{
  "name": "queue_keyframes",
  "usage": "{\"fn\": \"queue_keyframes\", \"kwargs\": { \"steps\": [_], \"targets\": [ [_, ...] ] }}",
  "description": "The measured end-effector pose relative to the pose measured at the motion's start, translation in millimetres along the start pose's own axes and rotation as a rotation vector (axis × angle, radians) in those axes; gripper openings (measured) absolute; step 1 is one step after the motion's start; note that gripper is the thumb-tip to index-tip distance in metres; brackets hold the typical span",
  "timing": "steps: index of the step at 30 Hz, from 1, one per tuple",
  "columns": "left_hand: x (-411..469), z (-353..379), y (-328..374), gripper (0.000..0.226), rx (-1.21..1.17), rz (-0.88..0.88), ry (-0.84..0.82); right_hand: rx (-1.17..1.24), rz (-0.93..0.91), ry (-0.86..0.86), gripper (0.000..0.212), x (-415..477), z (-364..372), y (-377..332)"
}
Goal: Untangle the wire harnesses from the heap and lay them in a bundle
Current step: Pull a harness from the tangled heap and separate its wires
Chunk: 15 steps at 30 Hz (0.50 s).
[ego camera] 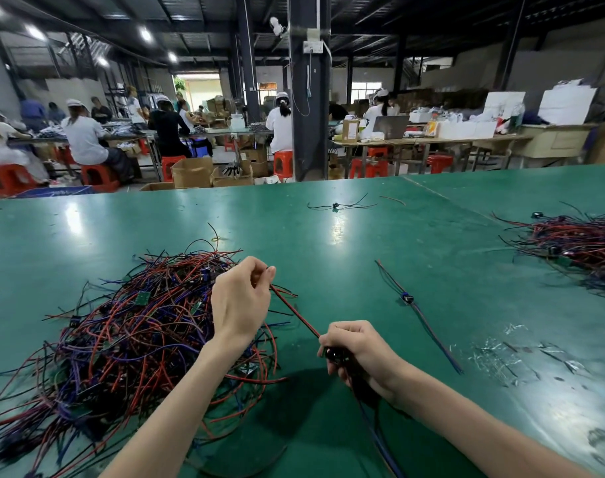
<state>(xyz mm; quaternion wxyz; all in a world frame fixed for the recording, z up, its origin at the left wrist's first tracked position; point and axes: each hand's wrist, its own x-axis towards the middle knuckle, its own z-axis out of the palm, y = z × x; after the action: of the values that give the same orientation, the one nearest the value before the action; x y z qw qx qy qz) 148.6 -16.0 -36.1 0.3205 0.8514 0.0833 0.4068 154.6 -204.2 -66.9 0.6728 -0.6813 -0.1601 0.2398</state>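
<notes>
Open table (pixel 259 219) beyond tangled heap (pixel 139 322)

Two hands share one grip: the left hand (pixel 240 301) pinches and the right hand (pixel 354 353) grips one held harness (pixel 294 312), stretched between them. To the left of the grip lies one large tangled heap (pixel 121 339), its wires too many to count. To the right of the grip lies one straightened harness (pixel 415 305) alone, and farther right one second pile (pixel 577 243). Beyond the grip, well apart, lies one loose black harness (pixel 339 205) with one stray red wire (pixel 392 200) near it. Far behind stand one laptop (pixel 390 127) and at least six red stools (pixel 282 162).
</notes>
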Motion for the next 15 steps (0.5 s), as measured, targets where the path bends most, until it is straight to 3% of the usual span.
{"fn": "queue_keyframes", "kwargs": {
  "steps": [3,10,15],
  "targets": [
    [0,-1,1,0.019,0.064,0.092,0.009,-0.013,0.014,-0.021,0.038,-2,2,-1],
    [16,1,3,0.020,-0.373,-0.373,-0.052,0.026,-0.043,-0.075,0.036,-5,2,-16],
    [0,10,8,0.018,-0.428,-0.418,-0.106,-0.056,-0.002,-0.103,0.034,-12,1,-11]
  ]
}}
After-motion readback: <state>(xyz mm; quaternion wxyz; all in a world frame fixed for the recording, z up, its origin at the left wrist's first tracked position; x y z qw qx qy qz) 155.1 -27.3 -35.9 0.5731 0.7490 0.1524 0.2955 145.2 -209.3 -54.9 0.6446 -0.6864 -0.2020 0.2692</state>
